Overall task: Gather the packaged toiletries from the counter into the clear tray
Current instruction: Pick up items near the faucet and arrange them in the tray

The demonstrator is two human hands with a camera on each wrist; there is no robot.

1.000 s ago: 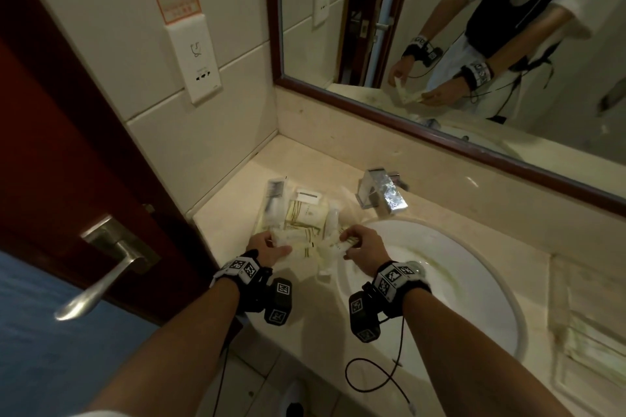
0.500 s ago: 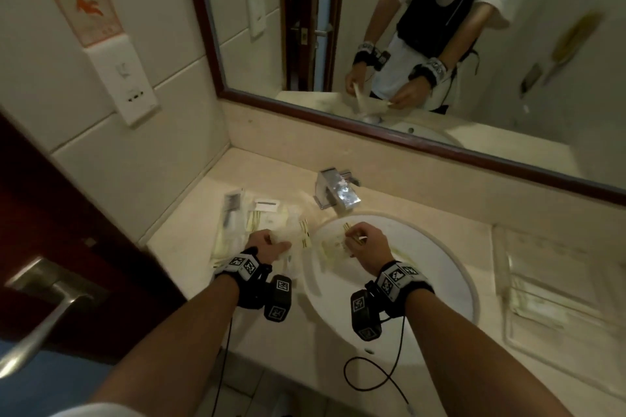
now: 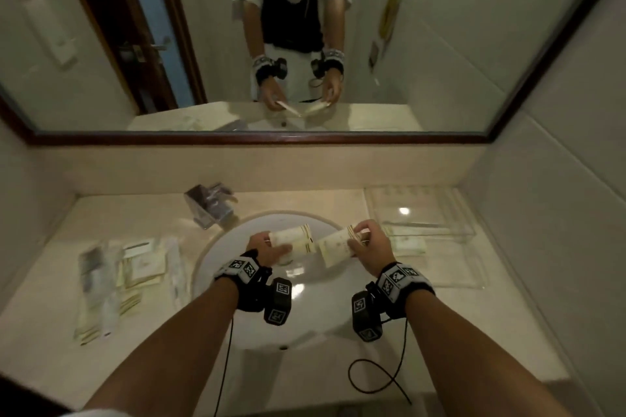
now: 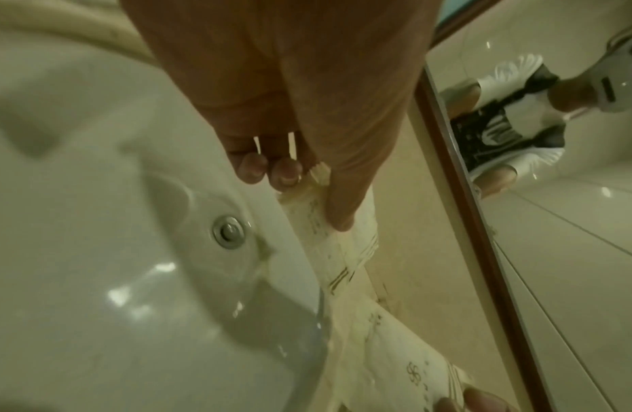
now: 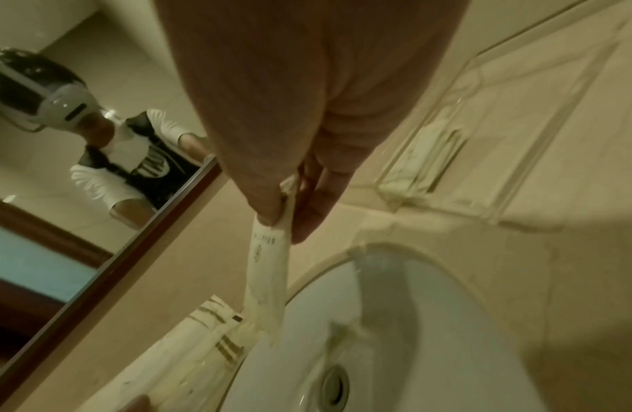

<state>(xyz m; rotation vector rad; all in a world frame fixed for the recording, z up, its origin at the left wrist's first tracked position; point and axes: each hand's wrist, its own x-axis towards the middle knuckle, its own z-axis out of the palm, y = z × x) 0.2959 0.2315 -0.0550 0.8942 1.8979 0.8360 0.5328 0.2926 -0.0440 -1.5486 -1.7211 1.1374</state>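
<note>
- My left hand grips a packet stack; my right hand pinches another packet, both over the sink.
- Clear tray sits right, counter's far edge.

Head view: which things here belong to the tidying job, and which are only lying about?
Job:
left hand holding packets
right hand holding a packet
clear tray with one packet inside
packets on the counter

Lying about:
faucet
sink
mirror
</note>
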